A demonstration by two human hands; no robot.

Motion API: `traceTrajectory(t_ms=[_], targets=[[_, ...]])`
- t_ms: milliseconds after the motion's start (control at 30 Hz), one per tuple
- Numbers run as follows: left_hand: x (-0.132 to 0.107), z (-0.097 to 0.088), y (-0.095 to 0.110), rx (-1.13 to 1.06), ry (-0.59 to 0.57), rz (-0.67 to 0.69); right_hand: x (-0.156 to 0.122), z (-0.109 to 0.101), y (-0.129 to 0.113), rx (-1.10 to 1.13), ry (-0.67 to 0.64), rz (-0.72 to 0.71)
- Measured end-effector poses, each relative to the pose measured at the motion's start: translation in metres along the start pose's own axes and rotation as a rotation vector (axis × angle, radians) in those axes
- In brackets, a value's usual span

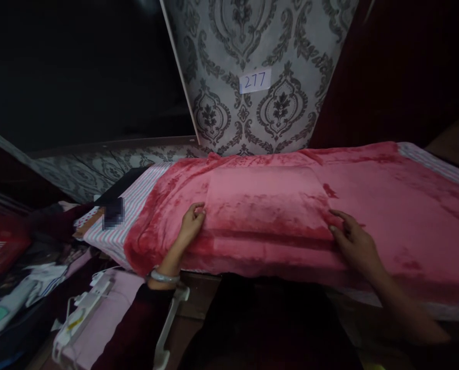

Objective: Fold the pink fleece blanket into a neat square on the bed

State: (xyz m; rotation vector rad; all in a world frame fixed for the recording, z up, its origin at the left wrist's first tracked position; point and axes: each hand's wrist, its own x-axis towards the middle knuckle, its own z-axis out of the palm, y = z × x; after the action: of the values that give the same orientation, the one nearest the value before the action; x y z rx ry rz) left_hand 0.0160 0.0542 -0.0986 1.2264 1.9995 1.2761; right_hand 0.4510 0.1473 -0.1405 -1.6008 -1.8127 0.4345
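A pink plush blanket [371, 195] is spread over a long, low surface in front of me. In its middle lies a raised rectangular panel of the same plush [260, 185], with a darker red crease along its near side. At this panel's left edge, my left hand [193, 224] has thumb and fingers curled together on the fabric. My right hand [355, 241] grips the panel's right edge between thumb and forefinger, its other fingers bent underneath. A light bangle [165, 276] circles my left wrist.
A striped cloth [142, 190] shows under the blanket's left end, with a blurred-out dark item [113, 213] on it. A white power strip [85, 308] with cables lies at lower left, near piled clothes [40, 282]. Behind stand a large dark screen [87, 72] and patterned wall [283, 108].
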Motion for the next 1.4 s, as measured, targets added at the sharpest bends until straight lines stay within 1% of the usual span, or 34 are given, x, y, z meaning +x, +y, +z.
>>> traceTrajectory(t_ms=[67,100,167,200,267,333,400,467,533,600,700,800,967,1067,1167,1300,1367,1400], targets=[[0.007,-0.003,0.003,0.052,0.015,0.011,0.005,-0.001,-0.001,-0.025,0.042,-0.099],[0.012,-0.004,0.008,0.097,0.040,0.039,0.009,-0.001,-0.004,-0.039,0.068,-0.161],[0.025,0.000,0.024,0.195,0.094,0.146,0.021,-0.001,-0.021,-0.076,0.089,-0.261],[0.034,0.004,0.035,0.238,0.102,0.216,0.030,0.001,-0.033,-0.099,0.072,-0.288],[0.053,0.018,0.060,0.296,0.073,0.356,0.052,0.005,-0.063,-0.148,0.004,-0.311],[0.075,0.036,0.086,0.341,0.021,0.433,0.079,0.013,-0.095,-0.193,-0.062,-0.319],[0.096,0.057,0.105,0.410,-0.011,0.419,0.108,0.022,-0.120,-0.225,-0.092,-0.289],[0.110,0.075,0.113,0.530,-0.023,0.340,0.130,0.034,-0.133,-0.262,-0.108,-0.218],[0.117,0.088,0.108,0.673,-0.044,0.247,0.140,0.048,-0.133,-0.326,-0.131,-0.144],[0.118,0.095,0.093,0.780,-0.075,0.192,0.139,0.064,-0.122,-0.401,-0.138,-0.132],[0.115,0.100,0.072,0.891,-0.088,0.182,0.132,0.085,-0.102,-0.474,-0.085,-0.184],[0.117,0.102,0.064,0.971,-0.082,0.171,0.130,0.093,-0.093,-0.496,-0.057,-0.195],[0.123,0.102,0.065,0.957,-0.044,0.132,0.135,0.090,-0.093,-0.510,-0.102,-0.161],[0.122,0.101,0.065,0.946,-0.016,0.096,0.134,0.090,-0.093,-0.497,-0.098,-0.168],[0.122,0.099,0.067,0.938,-0.033,0.069,0.133,0.092,-0.092,-0.480,-0.082,-0.179],[0.123,0.094,0.080,0.929,-0.094,0.020,0.132,0.091,-0.092,-0.465,-0.088,-0.180],[0.117,0.089,0.091,0.935,-0.109,0.008,0.134,0.086,-0.094,-0.460,-0.128,-0.157],[0.110,0.086,0.095,0.937,-0.104,0.013,0.136,0.083,-0.096,-0.457,-0.158,-0.140]])
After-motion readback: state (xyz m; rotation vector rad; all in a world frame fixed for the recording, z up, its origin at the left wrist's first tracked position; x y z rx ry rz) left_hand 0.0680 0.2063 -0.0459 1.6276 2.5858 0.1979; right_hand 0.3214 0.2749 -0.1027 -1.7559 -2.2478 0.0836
